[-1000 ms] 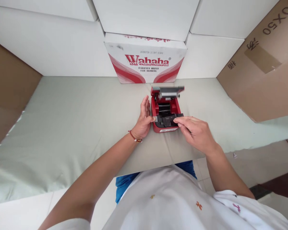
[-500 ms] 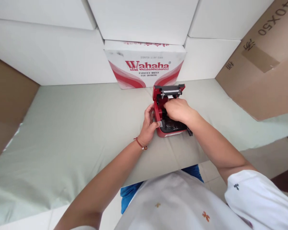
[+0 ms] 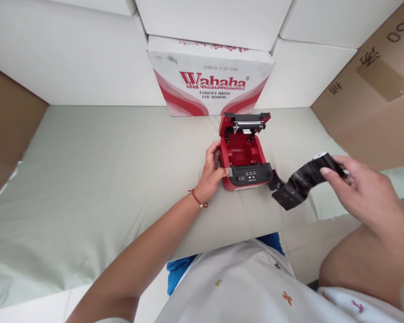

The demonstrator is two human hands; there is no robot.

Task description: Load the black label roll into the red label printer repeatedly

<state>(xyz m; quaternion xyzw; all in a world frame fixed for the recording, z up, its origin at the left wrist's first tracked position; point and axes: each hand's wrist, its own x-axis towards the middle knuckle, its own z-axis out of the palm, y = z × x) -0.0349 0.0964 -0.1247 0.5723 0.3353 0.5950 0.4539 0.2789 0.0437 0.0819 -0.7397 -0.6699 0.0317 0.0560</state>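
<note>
A red and black label printer (image 3: 250, 175) stands on the table with its lid (image 3: 245, 122) raised, and its red inner bay shows bare. My left hand (image 3: 211, 172) grips the printer's left side, thumb on the front corner and fingers along the side wall. Out to the right, my right hand (image 3: 363, 184) holds a black label roll (image 3: 326, 168) with a white core end. A loose strip of black labels (image 3: 289, 197) trails from the roll toward the printer's front right corner.
Behind the printer a white and red Wahaha carton (image 3: 213, 83) stands against stacked white boxes (image 3: 208, 20). A brown cardboard box (image 3: 373, 103) is at the right, another brown cardboard piece (image 3: 10, 130) at the left. A pale green cloth (image 3: 104, 179) covers the table.
My right hand has come out of the printer and moved right, carrying the label roll with its trailing strip. My left hand has stayed on the printer's side. The camera view has shifted slightly.
</note>
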